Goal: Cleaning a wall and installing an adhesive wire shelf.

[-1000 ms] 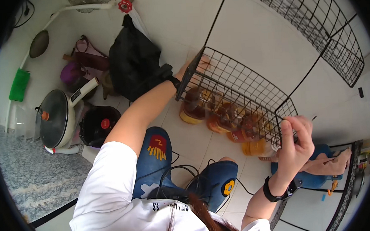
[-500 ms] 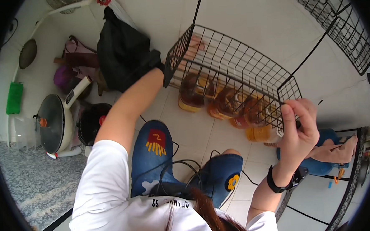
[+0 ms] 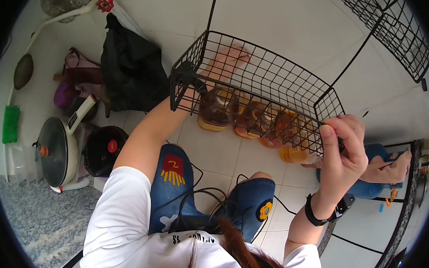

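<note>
A black wire basket (image 3: 269,68) hangs in front of me by wires against the pale tiled wall. My right hand (image 3: 343,142) grips its near right corner, thumb over the rim and fingers curled round it. My left forearm passes under the basket's left end, with a black band at the wrist. Beyond the mesh, my left hand (image 3: 235,57) is near the wall, fingers partly stretched out and seen through the wires. Several large bottles of amber and yellow liquid (image 3: 217,112) stand on the floor below the basket, partly covered by its mesh.
More black wire baskets (image 3: 398,37) are at the upper right. To the left are a black bag (image 3: 131,65), a lidded pan (image 3: 55,152), a black pot (image 3: 103,149) and a speckled counter (image 3: 44,220). A blue basin (image 3: 372,184) sits at right. Black cords (image 3: 203,195) cross my lap.
The basket's left end has shifted left and slightly nearer me. My left hand has moved right behind the mesh. My right hand keeps its grip on the corner.
</note>
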`<state>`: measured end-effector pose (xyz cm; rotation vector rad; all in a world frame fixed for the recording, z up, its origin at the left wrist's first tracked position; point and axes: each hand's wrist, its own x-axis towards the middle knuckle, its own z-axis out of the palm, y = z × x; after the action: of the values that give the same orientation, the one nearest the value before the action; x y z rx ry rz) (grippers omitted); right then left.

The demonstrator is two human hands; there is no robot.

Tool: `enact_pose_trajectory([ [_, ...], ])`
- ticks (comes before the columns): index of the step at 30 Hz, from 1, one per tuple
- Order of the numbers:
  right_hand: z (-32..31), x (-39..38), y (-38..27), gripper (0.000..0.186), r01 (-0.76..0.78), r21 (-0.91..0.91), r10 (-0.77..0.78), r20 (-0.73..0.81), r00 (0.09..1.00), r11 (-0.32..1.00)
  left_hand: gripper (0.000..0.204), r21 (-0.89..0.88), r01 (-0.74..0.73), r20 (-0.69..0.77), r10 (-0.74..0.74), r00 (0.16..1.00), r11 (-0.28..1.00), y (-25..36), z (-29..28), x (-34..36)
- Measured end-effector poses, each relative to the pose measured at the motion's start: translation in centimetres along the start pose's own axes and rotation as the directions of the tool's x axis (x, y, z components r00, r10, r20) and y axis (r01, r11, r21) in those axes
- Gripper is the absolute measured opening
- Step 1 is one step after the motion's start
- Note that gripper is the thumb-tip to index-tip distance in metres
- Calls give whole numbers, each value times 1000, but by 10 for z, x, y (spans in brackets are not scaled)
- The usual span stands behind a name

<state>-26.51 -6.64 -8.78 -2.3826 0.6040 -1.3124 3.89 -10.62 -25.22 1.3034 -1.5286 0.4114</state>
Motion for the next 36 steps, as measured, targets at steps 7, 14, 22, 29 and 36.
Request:
enact_pose_trajectory([
  [7, -5, -1, -6, 14, 55, -59, -56, -24, 998, 997, 13, -22, 68, -298, -72, 952, 997, 31, 0, 50],
  [14, 5, -3, 9, 12, 3, 23, -2, -36, 999, 1000, 21, -362, 592, 1, -634, 773, 720, 25, 23, -89],
  [22, 46, -5, 58, 9, 25, -7, -26, -33, 999, 1000, 21, -2, 465, -189, -457, 869, 885, 57, -64, -124],
  [29, 47, -2, 48, 25, 112, -320, -172, -165, 971, 941, 15, -319, 564, -159, -630, 760, 761, 159, -106, -74],
  [36, 38, -61, 20, 45, -451, 508, 204, 467, 860, 734, 19, -740, 513, 236, -546, 804, 434, 226, -64, -41],
])
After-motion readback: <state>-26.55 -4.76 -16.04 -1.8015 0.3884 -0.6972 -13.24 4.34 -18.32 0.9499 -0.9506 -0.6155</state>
